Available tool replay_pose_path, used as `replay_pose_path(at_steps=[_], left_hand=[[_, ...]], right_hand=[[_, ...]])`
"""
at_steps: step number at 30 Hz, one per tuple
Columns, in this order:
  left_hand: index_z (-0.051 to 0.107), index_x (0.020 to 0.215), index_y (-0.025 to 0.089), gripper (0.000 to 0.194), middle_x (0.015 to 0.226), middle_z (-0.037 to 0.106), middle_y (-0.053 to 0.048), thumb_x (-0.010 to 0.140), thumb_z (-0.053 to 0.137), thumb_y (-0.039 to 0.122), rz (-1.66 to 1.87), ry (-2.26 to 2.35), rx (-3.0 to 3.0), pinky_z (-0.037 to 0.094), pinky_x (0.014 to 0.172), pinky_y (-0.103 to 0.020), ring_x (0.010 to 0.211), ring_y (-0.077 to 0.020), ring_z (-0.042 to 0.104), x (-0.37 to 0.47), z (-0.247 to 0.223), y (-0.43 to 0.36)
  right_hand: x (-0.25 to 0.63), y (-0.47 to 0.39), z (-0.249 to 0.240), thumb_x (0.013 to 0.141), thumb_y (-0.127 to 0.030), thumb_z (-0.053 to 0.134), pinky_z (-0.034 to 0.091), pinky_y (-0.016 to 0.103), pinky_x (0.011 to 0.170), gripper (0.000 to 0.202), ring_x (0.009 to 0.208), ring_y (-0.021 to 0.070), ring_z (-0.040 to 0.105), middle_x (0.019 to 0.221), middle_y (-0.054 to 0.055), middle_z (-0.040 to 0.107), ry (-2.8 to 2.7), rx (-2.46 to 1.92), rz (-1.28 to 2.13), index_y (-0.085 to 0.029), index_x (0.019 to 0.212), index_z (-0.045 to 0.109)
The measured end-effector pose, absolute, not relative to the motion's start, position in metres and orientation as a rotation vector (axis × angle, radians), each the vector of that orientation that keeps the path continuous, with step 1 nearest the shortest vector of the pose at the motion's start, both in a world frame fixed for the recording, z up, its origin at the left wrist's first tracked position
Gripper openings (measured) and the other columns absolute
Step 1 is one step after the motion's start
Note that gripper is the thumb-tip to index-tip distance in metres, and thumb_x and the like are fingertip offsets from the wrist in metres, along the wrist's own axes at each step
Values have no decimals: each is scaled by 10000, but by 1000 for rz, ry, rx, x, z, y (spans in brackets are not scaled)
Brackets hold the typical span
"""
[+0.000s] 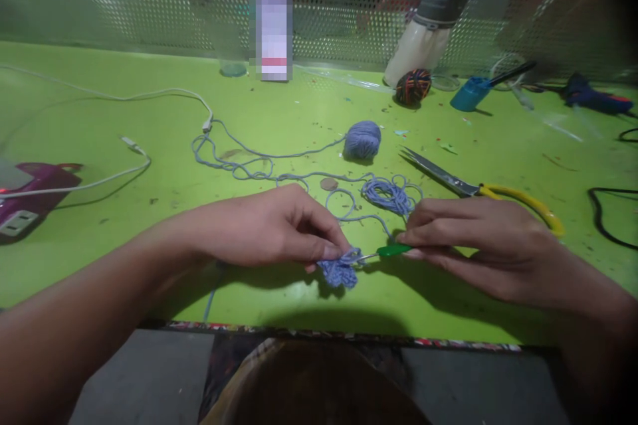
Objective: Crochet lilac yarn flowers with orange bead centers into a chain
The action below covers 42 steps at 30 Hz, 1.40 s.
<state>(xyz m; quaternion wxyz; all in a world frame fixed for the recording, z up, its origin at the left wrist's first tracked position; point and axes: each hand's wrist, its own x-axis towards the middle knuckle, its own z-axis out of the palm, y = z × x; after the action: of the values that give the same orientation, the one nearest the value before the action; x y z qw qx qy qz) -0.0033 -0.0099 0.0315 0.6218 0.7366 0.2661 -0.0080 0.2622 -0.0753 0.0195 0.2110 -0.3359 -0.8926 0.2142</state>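
My left hand pinches a small blue crocheted piece near the table's front edge. Between the fingers of my right hand is the green handle of a crochet hook; its metal shaft reaches left into the crocheted loops. Blue yarn runs from my right fingers to a loose tangle of yarn just beyond. Farther back sits a blue yarn ball, its strand looping off to the left.
Yellow-handled scissors lie beyond my right hand. A bottle, a multicoloured yarn ball and a blue container stand at the back right. A purple power strip and white cables lie left. The green table ends close to me.
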Motion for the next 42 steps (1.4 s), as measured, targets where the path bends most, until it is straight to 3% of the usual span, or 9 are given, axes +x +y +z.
replay_pose_path(at_steps=[23, 31, 42], left_hand=[[714, 1018, 137, 215, 845, 667, -60, 895, 554, 211, -71, 468, 1732, 477, 700, -234, 756, -148, 593, -4, 34, -12], [730, 1031, 146, 230, 822, 667, -60, 887, 571, 228, 16, 499, 1705, 463, 624, -221, 683, -127, 559, -6, 35, -10], [727, 1005, 165, 181, 817, 656, -11, 854, 638, 210, 304, 600, 1496, 432, 632, -211, 664, -91, 533, -7, 33, -16]], right_hand=[[262, -67, 16, 880, -225, 630, 483, 279, 638, 87, 684, 149, 621, 756, 50, 684, -2284, -899, 1002, -199, 870, 712], [261, -67, 10, 846, -223, 677, 489, 286, 620, 59, 660, 147, 622, 735, 45, 684, -2125, -935, 1147, -192, 836, 726], [260, -70, 0, 826, -221, 699, 478, 291, 630, 38, 682, 142, 598, 751, 27, 650, -1945, -1003, 996, -186, 839, 691]])
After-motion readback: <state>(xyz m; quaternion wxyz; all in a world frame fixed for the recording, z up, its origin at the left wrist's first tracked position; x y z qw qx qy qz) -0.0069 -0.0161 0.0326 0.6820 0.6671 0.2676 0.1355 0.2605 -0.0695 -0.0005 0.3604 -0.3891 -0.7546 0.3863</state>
